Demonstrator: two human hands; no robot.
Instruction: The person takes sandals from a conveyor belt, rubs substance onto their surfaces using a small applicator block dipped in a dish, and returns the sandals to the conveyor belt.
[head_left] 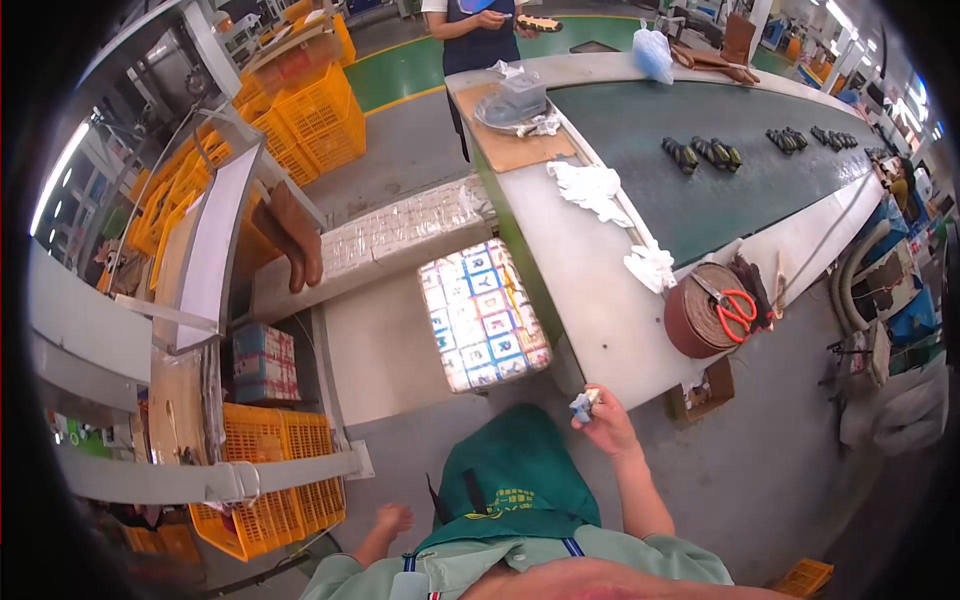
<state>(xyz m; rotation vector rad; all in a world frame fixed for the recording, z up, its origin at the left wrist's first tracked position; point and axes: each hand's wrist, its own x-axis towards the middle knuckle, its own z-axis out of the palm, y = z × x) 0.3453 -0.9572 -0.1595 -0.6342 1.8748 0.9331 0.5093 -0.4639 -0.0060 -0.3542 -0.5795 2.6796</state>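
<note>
My right hand [608, 425] is closed on a small crumpled white and blue item [583, 404], just off the near corner of the white worktable [610, 350]. My left hand [393, 518] hangs low beside the green apron [515, 460], blurred, with nothing visible in it; how its fingers are set is unclear. In front of me stands a stool or box with a patterned, letter-printed cover [485, 315]. On the table to the right sits a dark red roll [690, 318] with orange-handled scissors [735, 315] on top. White cloths [590, 190] lie along the table's inner edge.
A green conveyor belt [630, 130] carries several dark shoe soles [717, 153]. A person [478, 35] stands across the table's far end. Yellow crates [310, 120] and brown boots [290, 235] are on the left, near a metal frame [210, 480]. A cardboard box [708, 395] is below the table.
</note>
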